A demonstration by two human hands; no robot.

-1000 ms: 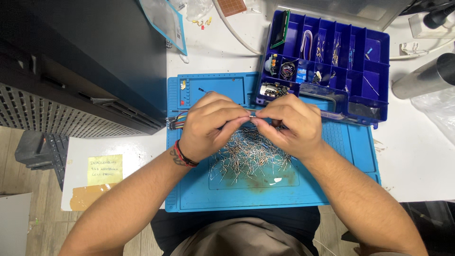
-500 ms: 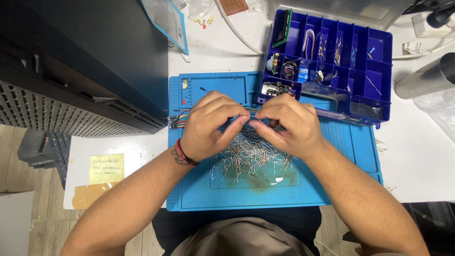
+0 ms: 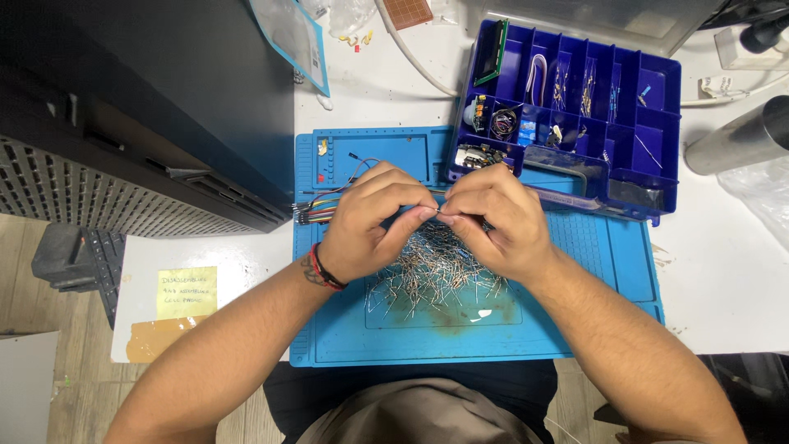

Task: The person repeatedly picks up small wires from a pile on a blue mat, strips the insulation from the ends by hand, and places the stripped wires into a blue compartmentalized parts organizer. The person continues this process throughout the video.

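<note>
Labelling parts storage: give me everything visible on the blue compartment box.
The box is blue plastic with a grid of open compartments, lying flat at the desk's upper right, its near edge overlapping the blue mat. Cells hold small electronic parts: a green board on edge at left, a white ribbon cable, loose leaded components, small modules; several cells look empty. A clear lid seems hinged open behind. Neither hand touches it; the right hand is nearest.
</note>
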